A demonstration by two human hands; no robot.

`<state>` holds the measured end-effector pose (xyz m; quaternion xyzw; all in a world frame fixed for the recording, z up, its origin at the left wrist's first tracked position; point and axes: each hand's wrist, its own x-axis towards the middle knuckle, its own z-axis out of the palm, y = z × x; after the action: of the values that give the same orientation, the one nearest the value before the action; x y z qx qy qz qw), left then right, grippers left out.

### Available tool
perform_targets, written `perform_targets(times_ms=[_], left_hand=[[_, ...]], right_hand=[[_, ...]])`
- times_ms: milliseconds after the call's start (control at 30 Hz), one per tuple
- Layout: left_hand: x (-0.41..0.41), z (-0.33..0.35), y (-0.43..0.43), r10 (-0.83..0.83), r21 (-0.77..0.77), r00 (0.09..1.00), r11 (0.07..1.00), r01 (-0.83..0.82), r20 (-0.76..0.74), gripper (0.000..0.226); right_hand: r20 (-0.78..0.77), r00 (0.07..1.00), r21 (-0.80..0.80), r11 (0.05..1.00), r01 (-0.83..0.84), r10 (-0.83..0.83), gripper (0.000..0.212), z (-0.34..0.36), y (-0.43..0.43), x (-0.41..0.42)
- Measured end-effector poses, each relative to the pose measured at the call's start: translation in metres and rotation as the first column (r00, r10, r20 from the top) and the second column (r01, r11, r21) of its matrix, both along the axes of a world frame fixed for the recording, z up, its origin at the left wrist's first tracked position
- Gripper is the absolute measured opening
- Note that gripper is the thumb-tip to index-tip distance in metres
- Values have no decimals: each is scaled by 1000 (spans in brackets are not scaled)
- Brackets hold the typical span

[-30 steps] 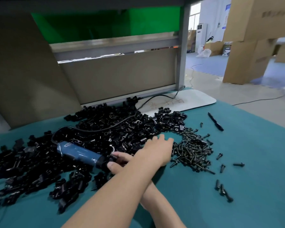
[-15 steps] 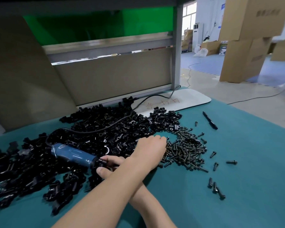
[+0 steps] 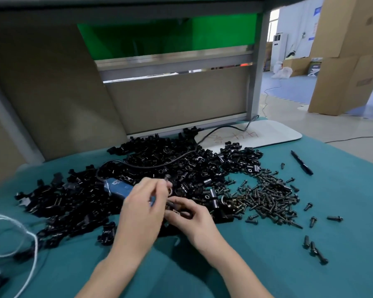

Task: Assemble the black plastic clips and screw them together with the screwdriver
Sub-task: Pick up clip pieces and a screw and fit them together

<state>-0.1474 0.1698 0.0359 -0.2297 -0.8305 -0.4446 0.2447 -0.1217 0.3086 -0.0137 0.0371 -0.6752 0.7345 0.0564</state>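
Closest in was the teal-covered bench (image 3: 310, 272), with both bare forearms coming up over it side by side. Off at the near left edge a white cord (image 3: 31, 239) looped across the cloth.

The left hand (image 3: 142, 207) had its fingers (image 3: 157, 188) bunched together, pinching what looked like a small screw (image 3: 167, 177) that stuck up above the fingertips. Right beside it, the right hand (image 3: 192, 220) had its fingers curled round a small black clip (image 3: 177, 210). It was pretty blurry there, so I couldn't say how the part was turned.

Just behind the left hand, the blue screwdriver (image 3: 119, 187) lay on its side on top of the clip pile (image 3: 159, 160), its front end hidden by the hand. Its black cable (image 3: 181, 157) snaked back over the pile toward the rear of the bench.

The pile sprawled from the left side to about the middle. Right of it, touching its edge, sat a screw heap (image 3: 267, 196), with a few loose screws (image 3: 334, 217) scattered further right. Beyond those a black marker pen (image 3: 302, 162) lay on its own.

Farther back, a white board (image 3: 267, 134) with scribbles on it lay flat at the foot of the tan back panel (image 3: 177, 102). There was a green screen (image 3: 170, 35) above that, and stacked cardboard boxes (image 3: 342, 72) stood on the floor way off to the right.
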Motion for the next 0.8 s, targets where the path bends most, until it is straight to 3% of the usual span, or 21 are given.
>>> perform_targets(times_ms=[100, 167, 367, 500, 800], left_hand=[[7, -31, -39, 32, 163, 984, 985, -61, 173, 18], [12, -49, -49, 20, 193, 973, 979, -66, 232, 18], [22, -59, -45, -16, 9, 980, 1000, 14, 198, 30], [25, -58, -46, 39, -99, 992, 995, -28, 119, 39], [28, -56, -47, 2, -46, 989, 999, 5, 148, 38]], right_hand=[[-7, 1000, 61, 998, 21, -21, 22, 0, -6, -1], [2, 1000, 77, 997, 18, -19, 24, 3, -9, 0], [33, 999, 91, 995, -30, 27, 27, 3, -11, 3], [25, 1000, 104, 994, -22, 20, 27, 1, -11, 2], [-68, 997, 200, 980, -11, 25, 34, -4, -16, 2]])
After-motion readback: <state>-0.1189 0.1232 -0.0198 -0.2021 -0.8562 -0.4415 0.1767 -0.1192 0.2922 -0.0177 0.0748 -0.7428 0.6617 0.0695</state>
